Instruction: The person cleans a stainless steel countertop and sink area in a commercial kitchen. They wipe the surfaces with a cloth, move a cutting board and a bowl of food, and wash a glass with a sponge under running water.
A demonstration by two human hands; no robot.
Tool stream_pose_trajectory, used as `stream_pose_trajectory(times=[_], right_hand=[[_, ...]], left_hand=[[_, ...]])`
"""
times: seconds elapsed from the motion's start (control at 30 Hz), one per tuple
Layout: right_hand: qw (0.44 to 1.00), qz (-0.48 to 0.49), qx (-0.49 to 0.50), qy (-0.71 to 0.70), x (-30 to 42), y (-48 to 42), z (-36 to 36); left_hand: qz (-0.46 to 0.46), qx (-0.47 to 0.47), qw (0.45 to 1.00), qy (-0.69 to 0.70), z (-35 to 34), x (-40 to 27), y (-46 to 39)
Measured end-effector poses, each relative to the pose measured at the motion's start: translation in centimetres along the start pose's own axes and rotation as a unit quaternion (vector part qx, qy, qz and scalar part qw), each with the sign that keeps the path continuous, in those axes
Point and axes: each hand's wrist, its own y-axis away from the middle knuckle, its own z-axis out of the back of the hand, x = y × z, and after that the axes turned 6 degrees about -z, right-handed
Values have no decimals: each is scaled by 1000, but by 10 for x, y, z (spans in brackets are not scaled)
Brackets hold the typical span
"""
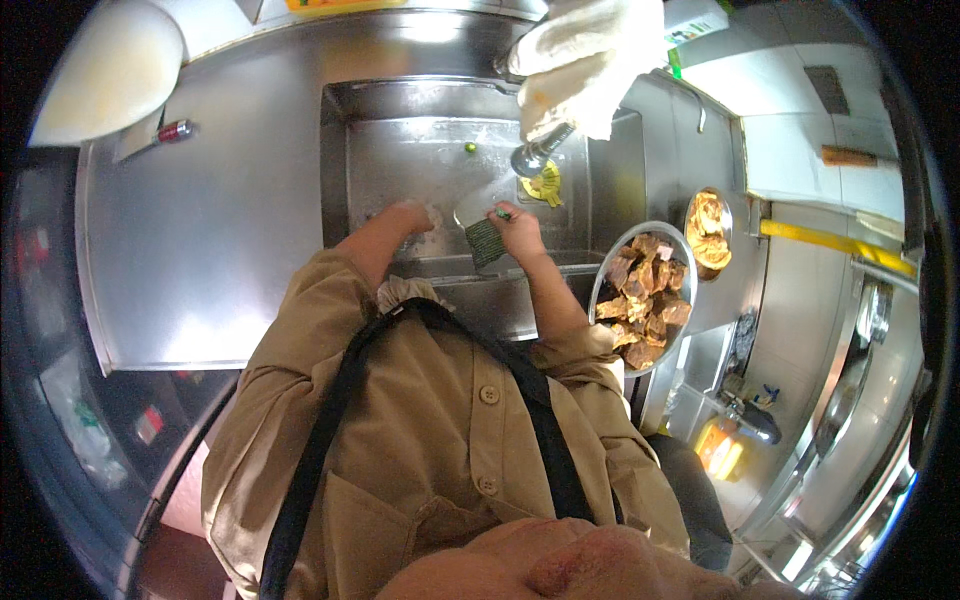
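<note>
My right hand [519, 231] grips a dark green, ribbed scrubber [486, 241] with a pale curved edge, over the near side of a stainless steel sink [617, 165]. To its left, my left hand [415, 217] reaches low into the basin, its fingers blurred and partly hidden, so I cannot tell whether they hold anything. Water sprays leftward from a spray faucet head [531, 160] above the basin. A yellow drain strainer [545, 184] lies on the sink floor at the right. Farther back sits a small round green thing [470, 147], perhaps a lime.
White cloth [581, 67] drapes over the faucet. Right of the sink stand a bowl of browned meat chunks [645, 289] and a smaller dish of yellowish food [709, 229]. A red-handled knife [174, 131] lies on the left counter [195, 247], beside a round white board [112, 71].
</note>
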Motion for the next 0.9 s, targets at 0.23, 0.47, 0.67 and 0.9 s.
stream_pose_trajectory(times=[0.23, 0.47, 0.67, 0.9], right_hand=[[976, 23, -17, -217, 41, 24, 28], [937, 45, -50, -342, 58, 25, 13], [989, 4, -131, -65, 49, 37, 35], [811, 15, -163, -561, 78, 48, 71]], left_hand=[[-85, -142, 670, 723, 47, -62, 37], [-184, -90, 563, 801, 80, -120, 72], [-110, -278, 702, 647, 133, -105, 86], [-211, -190, 677, 679, 106, -6, 47]])
